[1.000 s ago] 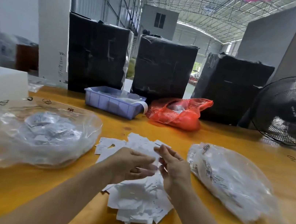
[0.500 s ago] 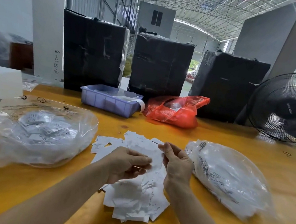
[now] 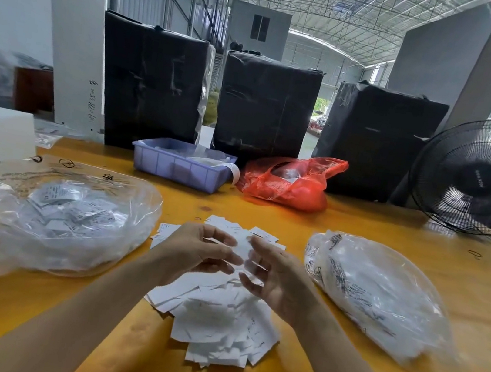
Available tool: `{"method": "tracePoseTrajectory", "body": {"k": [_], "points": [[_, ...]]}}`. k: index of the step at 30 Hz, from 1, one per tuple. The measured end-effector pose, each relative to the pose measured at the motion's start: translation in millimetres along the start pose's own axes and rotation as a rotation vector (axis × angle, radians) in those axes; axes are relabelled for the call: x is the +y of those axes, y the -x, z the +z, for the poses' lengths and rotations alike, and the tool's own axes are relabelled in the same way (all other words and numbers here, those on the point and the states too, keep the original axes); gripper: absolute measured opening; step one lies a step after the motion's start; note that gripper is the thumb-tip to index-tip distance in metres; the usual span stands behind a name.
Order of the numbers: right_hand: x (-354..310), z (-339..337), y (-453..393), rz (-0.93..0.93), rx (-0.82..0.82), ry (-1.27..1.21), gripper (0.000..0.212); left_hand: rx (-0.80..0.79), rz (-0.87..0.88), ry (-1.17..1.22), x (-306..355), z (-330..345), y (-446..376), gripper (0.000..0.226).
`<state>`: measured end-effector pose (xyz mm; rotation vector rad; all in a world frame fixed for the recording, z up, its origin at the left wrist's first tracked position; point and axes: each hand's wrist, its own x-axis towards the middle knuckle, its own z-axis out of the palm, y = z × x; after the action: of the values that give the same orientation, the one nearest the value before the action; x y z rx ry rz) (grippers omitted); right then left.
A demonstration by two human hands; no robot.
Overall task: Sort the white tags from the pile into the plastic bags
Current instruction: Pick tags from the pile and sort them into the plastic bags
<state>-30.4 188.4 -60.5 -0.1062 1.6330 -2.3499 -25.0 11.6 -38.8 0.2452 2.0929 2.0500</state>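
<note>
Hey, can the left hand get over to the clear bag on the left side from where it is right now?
Probably yes: the left hand hovers above the tag pile, and only bare tabletop lies between it and the left bag.

Single head-worn view (wide-angle), looking forward and down from close above the yellow table (image 3: 420, 244); both forearms enter from the bottom edge, with the warehouse hall beyond.

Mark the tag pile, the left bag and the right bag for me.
tag pile (image 3: 218, 318), head view, on the white tags just below the hands.
left bag (image 3: 60, 222), head view, on the clear plastic over the tags inside.
right bag (image 3: 380, 298), head view, on its clear top surface.
</note>
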Motion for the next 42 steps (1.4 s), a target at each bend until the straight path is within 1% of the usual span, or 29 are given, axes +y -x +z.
{"method": "tracePoseTrajectory", "body": {"k": [2,4,6,10,11,14,16,18,20,22,23,24,25,26,27,29,30,31,33,35,38,40,42], "points": [[-1.9,-1.7,0.0,-0.006,-0.005,0.004,0.025,0.042,0.020,-0.022,0.9,-3.2,-0.3,0.020],[-3.1,-3.8,0.2,-0.018,0.010,-0.015,0.015,0.068,0.028,-0.017,1.2,-6.9,-1.5,0.021],[-2.2,-5.5,-0.3,-0.034,0.033,-0.015,0.013,0.076,0.022,-0.030,1.3,-9.6,-2.3,0.018],[0.0,-6.2,0.4,-0.115,0.086,0.084,0.016,0.051,0.006,-0.089,-0.6,-12.3,-4.8,0.019],[0.3,-5.7,1.1,-0.140,0.098,0.124,0.015,0.030,-0.002,-0.112,-0.4,-12.3,-4.3,0.023],[1.4,-0.5,1.9,-0.228,0.116,0.267,0.004,-0.032,-0.016,-0.171,2.1,-8.9,-0.5,0.048],[3.5,4.1,1.8,-0.292,0.109,0.329,0.006,-0.034,-0.012,-0.176,1.0,-4.1,0.6,0.055],[6.5,8.9,1.6,-0.338,0.097,0.389,0.008,-0.003,-0.012,-0.148,-1.5,-0.5,0.6,0.053],[8.0,13.0,0.7,-0.355,0.096,0.412,0.014,0.033,-0.010,-0.147,-3.1,0.4,-0.2,0.044],[8.5,14.5,-2.0,-0.382,0.157,0.437,0.019,0.109,-0.001,-0.124,-2.6,-2.0,-2.1,0.030],[9.1,14.0,-2.9,-0.415,0.211,0.505,0.019,0.168,0.009,-0.098,-2.5,-4.5,-3.5,0.023],[10.4,12.0,-3.9,-0.470,0.266,0.650,0.015,0.229,0.023,-0.068,-2.8,-7.5,-5.0,0.018],[12.4,9.4,-4.6,-0.521,0.285,0.846,0.010,0.282,0.037,-0.036,-3.2,-10.8,-6.0,0.016],[15.8,8.2,-4.7,-0.548,0.253,1.052,0.015,0.322,0.045,-0.008,-3.7,-14.1,-6.6,0.016],[20.4,8.3,-5.2,-0.550,0.171,1.230,0.027,0.350,0.044,0.017,-4.2,-16.7,-7.2,0.015],[29.1,10.3,-8.5,-0.521,-0.023,1.435,0.048,0.382,0.028,0.065,-5.1,-20.2,-8.5,0.016],[32.6,12.8,-11.1,-0.520,-0.077,1.495,0.052,0.391,0.024,0.080,-5.4,-21.0,-9.0,0.017],[34.6,14.5,-13.9,-0.532,-0.101,1.553,0.050,0.397,0.022,0.084,-5.5,-21.2,-9.3,0.018],[36.2,16.2,-19.2,-0.575,-0.095,1.658,0.033,0.398,0.023,0.090,-6.1,-21.0,-10.1,0.020],[34.5,16.0,-20.4,-0.601,-0.048,1.656,0.023,0.387,0.023,0.092,-7.3,-21.1,-10.9,0.022],[28.2,10.3,-18.7,-0.511,0.053,1.427,0.013,0.374,0.018,0.083,-8.5,-22.1,-12.1,0.019],[24.4,4.3,-14.8,-0.464,0.119,1.275,0.014,0.367,0.012,0.065,-8.9,-22.9,-11.9,0.017],[21.8,-1.6,-10.1,-0.425,0.147,1.200,0.017,0.355,0.005,0.050,-8.8,-22.9,-11.4,0.018]]}}
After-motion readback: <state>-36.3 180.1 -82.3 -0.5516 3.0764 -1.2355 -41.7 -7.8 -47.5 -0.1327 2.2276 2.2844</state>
